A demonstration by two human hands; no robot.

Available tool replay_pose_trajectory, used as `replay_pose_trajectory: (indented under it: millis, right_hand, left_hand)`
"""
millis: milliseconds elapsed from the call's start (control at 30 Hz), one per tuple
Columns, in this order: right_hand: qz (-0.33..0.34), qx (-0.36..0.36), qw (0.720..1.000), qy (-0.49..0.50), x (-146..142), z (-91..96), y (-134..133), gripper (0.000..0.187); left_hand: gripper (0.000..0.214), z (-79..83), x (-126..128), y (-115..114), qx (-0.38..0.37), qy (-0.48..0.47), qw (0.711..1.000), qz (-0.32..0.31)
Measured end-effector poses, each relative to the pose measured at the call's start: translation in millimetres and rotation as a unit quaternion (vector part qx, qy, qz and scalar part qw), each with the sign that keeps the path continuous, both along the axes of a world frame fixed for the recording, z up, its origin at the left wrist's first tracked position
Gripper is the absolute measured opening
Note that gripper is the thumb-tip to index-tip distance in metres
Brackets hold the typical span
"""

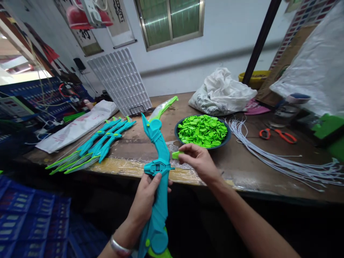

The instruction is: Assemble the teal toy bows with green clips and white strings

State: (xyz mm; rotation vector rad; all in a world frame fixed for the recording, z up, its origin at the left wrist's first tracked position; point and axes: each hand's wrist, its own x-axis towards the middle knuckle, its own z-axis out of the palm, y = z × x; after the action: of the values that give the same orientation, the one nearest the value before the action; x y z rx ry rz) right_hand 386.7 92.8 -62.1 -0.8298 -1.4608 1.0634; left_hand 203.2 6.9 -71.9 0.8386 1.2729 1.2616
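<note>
A turquoise plastic toy bow (159, 143) with a green-edged clear tip stands nearly upright in front of me. My left hand (150, 191) grips it just below the middle, thumb beside a dark square recess. Between the thumb and fingers of my right hand (197, 161) is a small bright green plastic piece (176, 154), held just right of the bow and apart from it. Behind that hand sits a dark round bowl (229, 138), heaped with similar green pieces (202, 130).
Several finished-looking turquoise bows (104, 139) lie at the left of the wooden table (129, 152). White cords (258, 147) and orange-handled pliers (279, 134) lie right. A white sack (223, 93) stands behind the bowl. Blue crates (32, 218) are lower left.
</note>
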Motion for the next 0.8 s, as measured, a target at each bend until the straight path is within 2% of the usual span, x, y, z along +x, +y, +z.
replay_pose_trajectory:
  millis: [67, 133, 267, 400, 533, 667, 800]
  right_hand:
    - [0.057, -0.047, 0.993, 0.092, -8.0, -0.1, -23.8, 0.026]
    - [0.058, -0.045, 0.991, 0.109, -12.3, 1.3, -40.7, 0.022]
    - [-0.004, 0.08, 0.996, -0.031, -10.9, 6.8, -59.5, 0.009]
    - [-0.084, 0.191, 0.96, -0.186, -8.4, 6.0, -71.4, 0.012]
    - [-0.141, 0.238, 0.931, -0.239, -16.9, -1.9, -81.9, 0.017]
    - [-0.169, 0.228, 0.932, -0.226, -31.0, -3.9, -91.5, 0.009]
    - [-0.161, 0.144, 0.965, -0.152, -41.4, 0.8, -100.4, 0.004]
  left_hand:
    - [0.052, 0.3, 7.5, -1.0, 0.011, -0.01, 1.0, -0.01]
    - [0.052, 0.5, 14.4, -3.1, 0.021, -0.032, 0.999, -0.028]
    - [0.051, -0.4, 22.7, -10.6, 0.012, -0.069, 0.996, -0.05]
    - [0.05, -0.4, 20.5, -19.4, 0.009, -0.057, 0.995, -0.075]
    - [0.052, 4.1, 13.1, -27.7, 0.016, -0.034, 0.994, -0.099]
    - [0.047, 5.8, 6.3, -34.8, 0.048, -0.034, 0.993, -0.105]
    - [0.04, 2.1, 0.8, -39.8, 0.056, -0.058, 0.99, -0.115]
